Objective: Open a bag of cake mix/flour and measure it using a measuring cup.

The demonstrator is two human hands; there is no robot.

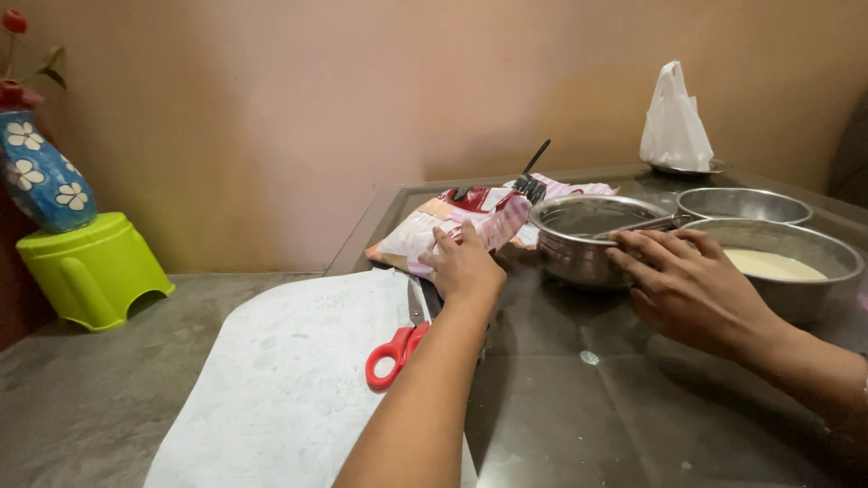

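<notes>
Head view looks down at a dark glass table point(579, 407) set against a plain tan wall point(316, 108). The person's left hand point(464, 265) lies palm-down on a pink and white plastic packet point(452, 226) at the table's near left edge, fingers spread and pressing rather than gripping. The right hand point(689, 287) rests with loose, unclenched fingers against the rim of a steel bowl point(583, 237), holding nothing. Two more steel bowls stand just behind it, the nearer one point(787, 262) filled with pale batter, the farther one point(743, 204) seemingly empty. A judgement on risk: the packet overhangs the edge, so a push could slide it off, and a careless nudge might tip the first bowl into the batter one. Red-handled scissors point(398, 348) lie partly under the left forearm, close enough to be knocked away. A black clip point(532, 185) sits on the packet's far end. A pale printed sheet point(289, 380) lies beside the table, with a grey floor, a green plastic stool point(90, 267) bearing a blue flowered vase point(36, 172), and a white bag point(674, 122) on a far plate.
</notes>
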